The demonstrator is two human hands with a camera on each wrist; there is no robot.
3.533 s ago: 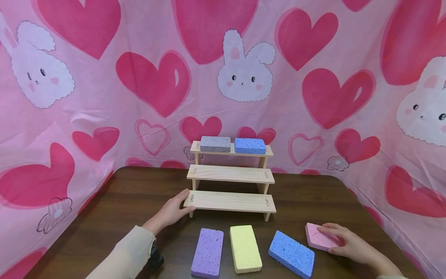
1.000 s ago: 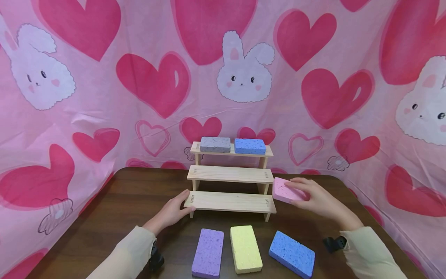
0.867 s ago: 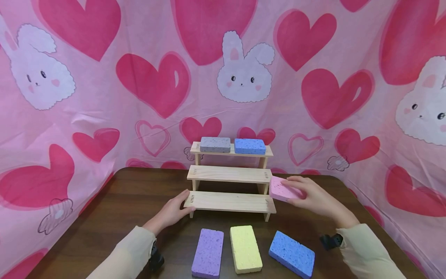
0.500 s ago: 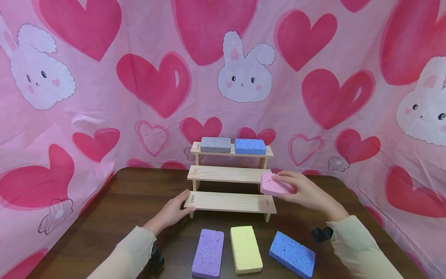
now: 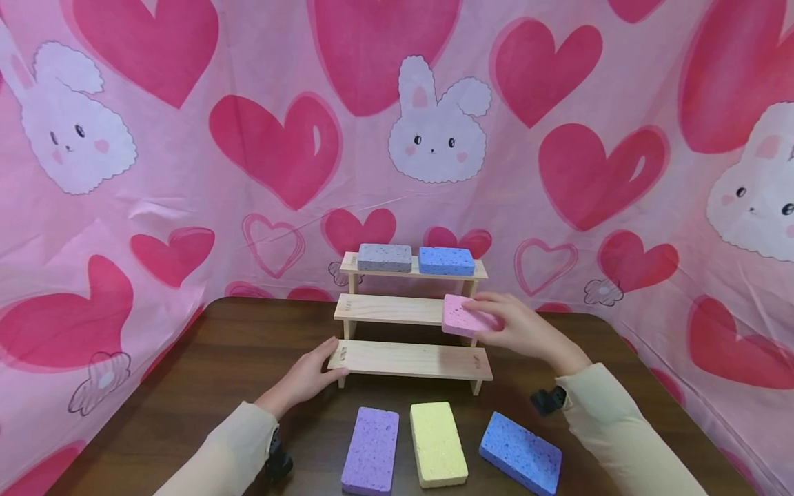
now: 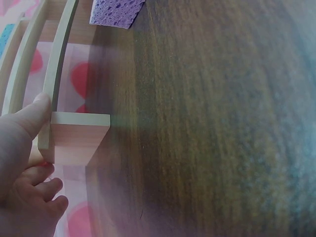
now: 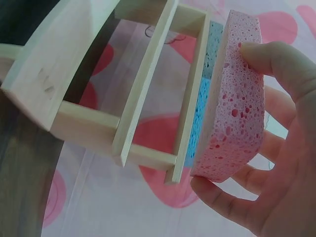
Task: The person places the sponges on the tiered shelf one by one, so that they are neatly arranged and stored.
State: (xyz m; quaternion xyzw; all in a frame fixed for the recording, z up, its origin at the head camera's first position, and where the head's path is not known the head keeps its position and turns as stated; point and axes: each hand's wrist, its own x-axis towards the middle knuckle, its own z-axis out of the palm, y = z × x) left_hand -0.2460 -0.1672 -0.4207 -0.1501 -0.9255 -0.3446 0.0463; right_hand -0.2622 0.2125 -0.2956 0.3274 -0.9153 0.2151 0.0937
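A pink sponge (image 5: 469,316) is in my right hand (image 5: 521,329), gripped between the thumb and fingers. It hangs in front of the right part of the middle tier of a three-step wooden display stand (image 5: 397,309). In the right wrist view the thumb lies on one face of the pink sponge (image 7: 237,98). My left hand (image 5: 305,375) holds the left end of the lowest step, its thumb along the front edge; in the left wrist view the other fingers (image 6: 47,190) curl by the step's end. A grey sponge (image 5: 384,257) and a blue sponge (image 5: 446,261) lie on the top tier.
On the dark wooden table (image 5: 236,358), in front of the stand, lie a purple sponge (image 5: 370,450), a yellow sponge (image 5: 438,444) and a second blue sponge (image 5: 520,452). A pink cloth backdrop (image 5: 372,193) with hearts and rabbits surrounds the table.
My right hand has lifted the pink sponge from the table's right side and carried it left and up to the middle tier. The left hand has stayed on the lowest step.
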